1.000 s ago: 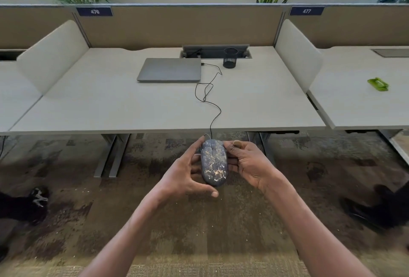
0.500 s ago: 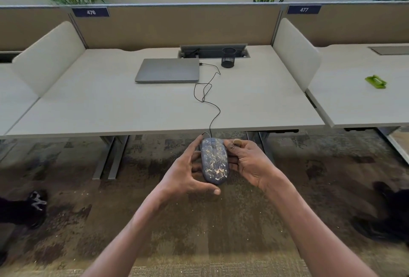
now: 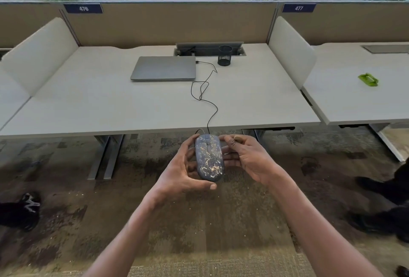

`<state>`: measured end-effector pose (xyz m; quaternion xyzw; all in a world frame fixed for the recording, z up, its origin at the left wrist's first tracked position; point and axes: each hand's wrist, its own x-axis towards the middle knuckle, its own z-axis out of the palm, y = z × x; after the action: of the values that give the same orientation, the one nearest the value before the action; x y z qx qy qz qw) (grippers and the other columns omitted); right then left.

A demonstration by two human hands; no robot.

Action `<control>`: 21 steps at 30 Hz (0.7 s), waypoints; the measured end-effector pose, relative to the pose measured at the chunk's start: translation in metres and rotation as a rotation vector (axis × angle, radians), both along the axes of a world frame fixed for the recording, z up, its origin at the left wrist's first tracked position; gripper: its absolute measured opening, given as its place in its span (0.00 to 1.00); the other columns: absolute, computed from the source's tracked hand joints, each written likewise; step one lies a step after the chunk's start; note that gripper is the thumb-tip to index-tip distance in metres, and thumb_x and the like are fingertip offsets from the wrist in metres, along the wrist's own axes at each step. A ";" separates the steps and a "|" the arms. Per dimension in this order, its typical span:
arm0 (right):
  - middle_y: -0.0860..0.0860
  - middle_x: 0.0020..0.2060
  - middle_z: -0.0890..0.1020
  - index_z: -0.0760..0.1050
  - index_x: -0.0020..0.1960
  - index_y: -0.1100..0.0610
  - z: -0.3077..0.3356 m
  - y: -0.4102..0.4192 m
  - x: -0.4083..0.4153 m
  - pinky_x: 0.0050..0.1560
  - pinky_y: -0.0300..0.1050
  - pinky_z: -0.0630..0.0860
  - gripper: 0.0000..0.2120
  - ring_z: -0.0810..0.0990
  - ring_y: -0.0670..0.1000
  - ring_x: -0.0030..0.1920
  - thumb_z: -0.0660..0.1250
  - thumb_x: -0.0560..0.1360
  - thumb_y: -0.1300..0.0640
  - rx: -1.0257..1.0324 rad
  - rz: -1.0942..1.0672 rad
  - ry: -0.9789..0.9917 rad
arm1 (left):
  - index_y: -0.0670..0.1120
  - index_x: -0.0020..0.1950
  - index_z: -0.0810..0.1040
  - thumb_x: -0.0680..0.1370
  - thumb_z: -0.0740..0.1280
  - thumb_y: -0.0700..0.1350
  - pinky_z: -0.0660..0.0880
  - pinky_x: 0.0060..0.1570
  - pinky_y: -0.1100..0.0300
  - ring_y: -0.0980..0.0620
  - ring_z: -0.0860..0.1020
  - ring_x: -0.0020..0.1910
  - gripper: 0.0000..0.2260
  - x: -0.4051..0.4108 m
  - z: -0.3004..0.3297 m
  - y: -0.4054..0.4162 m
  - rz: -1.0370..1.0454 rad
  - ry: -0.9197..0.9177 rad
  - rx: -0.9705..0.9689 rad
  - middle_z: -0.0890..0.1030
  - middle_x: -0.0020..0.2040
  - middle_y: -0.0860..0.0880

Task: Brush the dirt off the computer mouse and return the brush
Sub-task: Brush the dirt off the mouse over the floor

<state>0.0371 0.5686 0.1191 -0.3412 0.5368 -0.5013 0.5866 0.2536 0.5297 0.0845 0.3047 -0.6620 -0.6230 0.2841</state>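
A dark blue computer mouse (image 3: 209,157), speckled with pale yellowish dirt, is held in the air in front of the desk edge, over the carpet. My left hand (image 3: 181,172) grips its left side, thumb curled under its near end. My right hand (image 3: 250,161) supports its right side with fingers beneath and the thumb by the front corner. The mouse's black cable (image 3: 212,113) runs up over the desk to a closed grey laptop (image 3: 163,68). No brush is visible.
A black mesh pen cup (image 3: 224,56) stands right of the laptop on the pale desk (image 3: 99,104). A green object (image 3: 368,79) lies on the neighbouring desk. Dark shoes (image 3: 20,210) are on the carpet at left, and someone's dark legs (image 3: 387,210) at right.
The mouse stays in both hands at about the same spot. My right thumb has shifted slightly toward the mouse's front corner.
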 end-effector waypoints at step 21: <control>0.45 0.45 0.83 0.83 0.51 0.51 -0.001 0.024 -0.033 0.47 0.38 0.77 0.05 0.80 0.37 0.42 0.68 0.81 0.56 -0.107 0.097 0.969 | 0.59 0.81 0.57 0.57 0.86 0.42 0.82 0.56 0.56 0.51 0.83 0.62 0.59 0.017 -0.042 0.003 0.029 -0.109 0.131 0.79 0.67 0.48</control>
<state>0.0043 0.5925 0.1176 -0.5894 0.7050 -0.2837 0.2740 0.2706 0.5325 0.0422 0.3656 -0.6299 -0.6433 0.2363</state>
